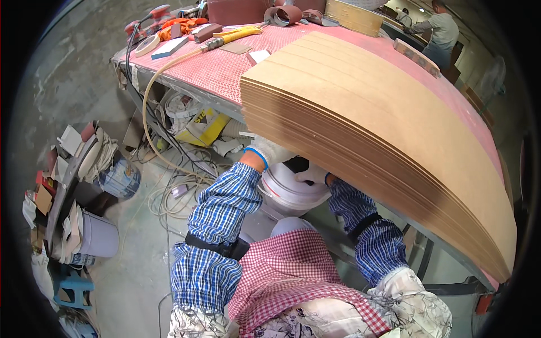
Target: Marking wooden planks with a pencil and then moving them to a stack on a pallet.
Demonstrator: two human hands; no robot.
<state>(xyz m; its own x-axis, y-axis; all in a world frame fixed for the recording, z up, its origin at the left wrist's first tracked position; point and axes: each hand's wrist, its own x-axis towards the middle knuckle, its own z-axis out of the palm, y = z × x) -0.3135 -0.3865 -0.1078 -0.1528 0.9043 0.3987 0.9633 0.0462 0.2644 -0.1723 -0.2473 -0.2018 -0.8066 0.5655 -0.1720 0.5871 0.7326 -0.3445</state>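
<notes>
A thick stack of brown boards (360, 107) lies on the table and overhangs its near edge. Both my hands wear white knit gloves and sit low beneath that overhang. My left hand (271, 151) is just under the stack's left part, its fingers mostly hidden. Lower and to its right, my right hand (313, 173) has its fingers bent toward the left. Between the two hands shows a small black thing (297, 164); its kind and how it is held are unclear. A white bucket (296, 194) stands directly below the hands.
Pink mesh matting (208, 76) covers the table. On it lie a yellow-handled air tool (239, 35), a blue-white block (169, 48) and sandpaper rolls (283, 15). A hose and cables (147, 93) hang to the floor. Buckets (98, 234) stand left. Another person (442, 34) works behind.
</notes>
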